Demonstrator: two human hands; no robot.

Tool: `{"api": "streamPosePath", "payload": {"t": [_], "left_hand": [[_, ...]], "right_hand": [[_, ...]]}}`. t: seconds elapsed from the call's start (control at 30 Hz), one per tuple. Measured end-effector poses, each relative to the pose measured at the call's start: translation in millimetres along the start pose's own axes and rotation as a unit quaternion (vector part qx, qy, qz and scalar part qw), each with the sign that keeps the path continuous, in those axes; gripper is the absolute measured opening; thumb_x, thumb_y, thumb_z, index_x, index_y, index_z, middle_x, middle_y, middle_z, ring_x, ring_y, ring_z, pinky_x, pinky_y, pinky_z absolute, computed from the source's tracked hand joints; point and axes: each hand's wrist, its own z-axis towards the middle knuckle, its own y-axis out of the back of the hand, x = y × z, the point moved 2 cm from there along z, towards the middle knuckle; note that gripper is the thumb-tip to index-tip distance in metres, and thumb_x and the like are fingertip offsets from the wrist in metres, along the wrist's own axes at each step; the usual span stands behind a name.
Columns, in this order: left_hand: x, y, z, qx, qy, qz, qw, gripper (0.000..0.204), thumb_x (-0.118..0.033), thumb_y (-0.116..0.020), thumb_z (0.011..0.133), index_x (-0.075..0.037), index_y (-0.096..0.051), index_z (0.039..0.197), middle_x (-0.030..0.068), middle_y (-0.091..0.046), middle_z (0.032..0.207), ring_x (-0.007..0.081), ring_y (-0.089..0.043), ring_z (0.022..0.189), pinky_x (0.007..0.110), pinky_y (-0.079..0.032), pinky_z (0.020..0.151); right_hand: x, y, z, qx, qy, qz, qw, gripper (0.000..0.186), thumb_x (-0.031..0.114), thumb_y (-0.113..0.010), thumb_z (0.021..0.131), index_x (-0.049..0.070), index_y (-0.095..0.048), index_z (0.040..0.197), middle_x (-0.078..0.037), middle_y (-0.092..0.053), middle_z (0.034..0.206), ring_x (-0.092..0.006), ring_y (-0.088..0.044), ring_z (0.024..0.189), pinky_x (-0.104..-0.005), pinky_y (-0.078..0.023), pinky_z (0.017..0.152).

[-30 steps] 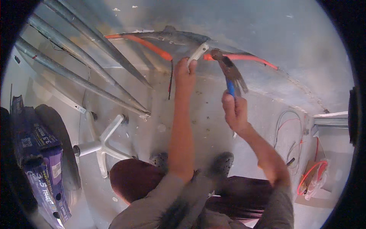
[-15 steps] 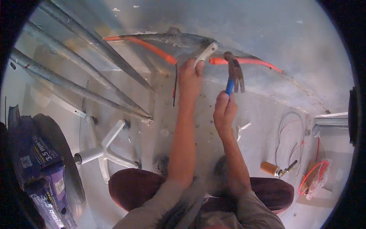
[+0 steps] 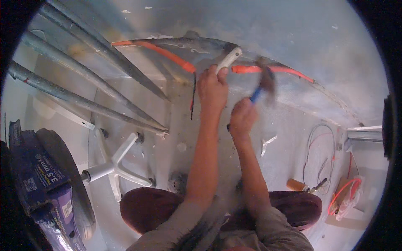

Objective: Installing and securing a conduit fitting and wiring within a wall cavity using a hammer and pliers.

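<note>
My left hand (image 3: 212, 88) is closed around a pale, flat handle-like piece (image 3: 230, 58) with a round dark spot at its upper end. Whatever its other end looks like is hidden by my fingers. The piece slants up and right against the groove in the wall. Gripped in my right hand (image 3: 243, 117) is a blue-handled claw hammer (image 3: 268, 79), its head smeared by motion. Orange conduit lies in the wall groove on both sides: a left length (image 3: 171, 57) with dark and red wires (image 3: 193, 96) hanging from it, and a right length (image 3: 255, 69).
Several long grey pipes (image 3: 96, 73) lean across the left. Below them lies a white star-shaped chair base (image 3: 113, 163), beside dark purple packages (image 3: 46, 167). On the right are an orange canister with a torch nozzle (image 3: 296, 185), looped wire (image 3: 307, 146) and a bag with orange tubing (image 3: 347, 194).
The hammer head has swung to the right and blurred, its handle tilting further over. My left hand and the pale piece have shifted slightly right in view.
</note>
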Motion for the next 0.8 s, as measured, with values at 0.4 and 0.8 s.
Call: {"api": "streamPosePath", "payload": {"t": [0.4, 0.8], "left_hand": [[15, 3, 0, -0.031, -0.011, 0.021, 0.999, 0.028, -0.027, -0.06, 0.097, -0.002, -0.061, 0.107, 0.0218, -0.064, 0.097, 0.0429, -0.06, 0.094, 0.053, -0.046, 0.082], [-7, 2, -12, -0.091, -0.038, 0.039, 0.994, 0.026, -0.027, -0.058, 0.099, -0.002, -0.061, 0.109, 0.0194, -0.063, 0.092, 0.041, -0.06, 0.089, 0.051, -0.047, 0.078]], "right_hand": [[37, -10, 4, 0.051, -0.074, 0.021, 0.996, 0.045, 0.04, -0.04, 0.107, 0.007, -0.053, 0.08, -0.002, -0.05, 0.062, -0.0111, -0.048, 0.056, -0.0291, -0.04, 0.054], [-2, 23, -5, 0.057, -0.227, 0.184, 0.955, 0.044, 0.047, -0.043, 0.106, 0.012, -0.045, 0.079, 0.004, -0.042, 0.063, -0.0049, -0.038, 0.048, -0.0241, -0.031, 0.043]]}}
